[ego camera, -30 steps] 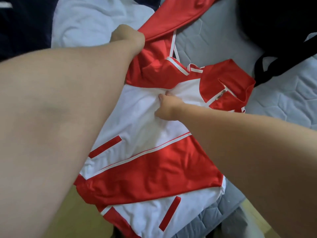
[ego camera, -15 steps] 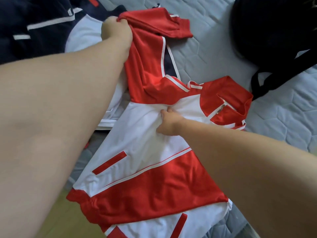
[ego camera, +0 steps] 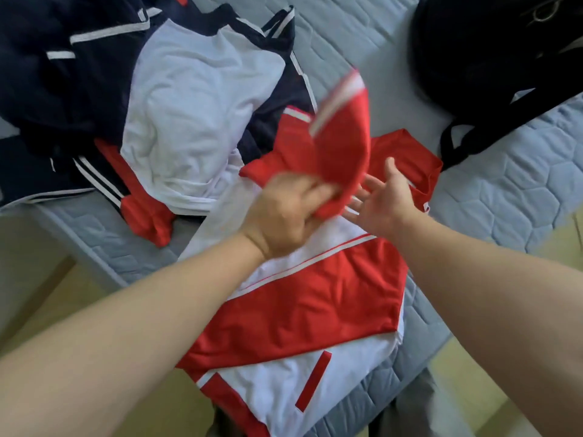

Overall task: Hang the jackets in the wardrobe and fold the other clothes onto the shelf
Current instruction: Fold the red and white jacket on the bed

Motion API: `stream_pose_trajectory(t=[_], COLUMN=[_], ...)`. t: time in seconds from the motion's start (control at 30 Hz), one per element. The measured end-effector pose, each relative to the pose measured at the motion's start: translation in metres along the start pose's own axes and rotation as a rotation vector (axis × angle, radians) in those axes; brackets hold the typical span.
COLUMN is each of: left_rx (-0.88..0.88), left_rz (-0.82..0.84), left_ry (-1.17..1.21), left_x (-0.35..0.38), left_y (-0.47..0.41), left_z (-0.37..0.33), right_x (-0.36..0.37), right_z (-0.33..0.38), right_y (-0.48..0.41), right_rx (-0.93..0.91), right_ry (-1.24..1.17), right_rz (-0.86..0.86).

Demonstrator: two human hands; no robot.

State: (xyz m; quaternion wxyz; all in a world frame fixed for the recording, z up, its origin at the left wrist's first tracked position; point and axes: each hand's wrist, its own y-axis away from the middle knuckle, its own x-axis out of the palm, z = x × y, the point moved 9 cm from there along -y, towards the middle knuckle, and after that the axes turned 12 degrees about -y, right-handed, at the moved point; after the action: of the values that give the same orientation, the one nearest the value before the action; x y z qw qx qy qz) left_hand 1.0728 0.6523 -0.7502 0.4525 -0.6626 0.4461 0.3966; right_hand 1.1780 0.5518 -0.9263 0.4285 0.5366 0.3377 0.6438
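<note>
Since the frame half a second ago, our left hand (ego camera: 284, 212) has swung the red sleeve (ego camera: 344, 143) in from its outstretched reach toward the middle of the garment, and our right hand (ego camera: 383, 197) has lifted off the white chest panel. The left hand now grips the bunched sleeve, whose cuff end flips up in a blur above it. The right hand waits just beside, fingers spread and holding nothing, palm turned toward the cloth. Under both lies the red-and-white jacket (ego camera: 293, 298), spread flat at the edge of the bed (ego camera: 520, 197) with its hem hanging near the corner. A navy-and-white top (ego camera: 195, 115) lies crumpled to the left, touching the jacket's shoulder, and a black bag (ego camera: 492, 64) sits well apart at the far right. We judge the step to be gathering the sleeve in. To do it well, we should lay it flat across the chest, let the free hand pin and smooth it, and keep the slippery body from sliding off the bed.
</note>
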Motion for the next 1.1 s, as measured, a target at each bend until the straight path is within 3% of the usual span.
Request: stream_pose_trajectory(t=[0.1, 0.2, 0.37, 0.5, 0.57, 0.73, 0.83, 0.93, 1.1], left_rx=[0.184, 0.036, -0.645, -1.345, -1.555, -1.71, -1.85, -1.708, -1.326], left_rz=[0.224, 0.269, 0.338, 0.316, 0.406, 0.456, 0.519, 0.662, 0.944], left_ry=[-0.051, -0.109, -0.138, 0.429, 0.694, 1.06, 1.013, 0.778, 0.361], left_x=[0.035, 0.05, 0.054, 0.075, 0.098, 0.115, 0.108, 0.098, 0.093], left_y=[0.058, 0.098, 0.153, 0.21, 0.231, 0.255, 0.28, 0.304, 0.349], left_z=[-0.027, -0.011, 0.036, 0.037, 0.012, -0.031, -0.039, -0.033, -0.024], right_x=[-0.026, -0.052, -0.12, -0.154, -0.161, -0.147, -0.137, -0.129, -0.115], right_z=[-0.016, -0.042, -0.125, -0.193, -0.23, -0.314, -0.331, -0.313, -0.277], right_y=[0.023, 0.045, 0.091, 0.131, 0.147, 0.179, 0.192, 0.167, 0.127], right_rx=[0.059, 0.075, 0.234, 0.339, 0.466, 0.8, 0.92, 0.684, 0.395], right_ry=[-0.214, -0.183, 0.007, 0.103, 0.14, 0.319, 0.531, 0.802, 0.834], right_rz=[0.128, 0.095, -0.357, -0.589, -0.616, -0.483, -0.427, -0.39, -0.412])
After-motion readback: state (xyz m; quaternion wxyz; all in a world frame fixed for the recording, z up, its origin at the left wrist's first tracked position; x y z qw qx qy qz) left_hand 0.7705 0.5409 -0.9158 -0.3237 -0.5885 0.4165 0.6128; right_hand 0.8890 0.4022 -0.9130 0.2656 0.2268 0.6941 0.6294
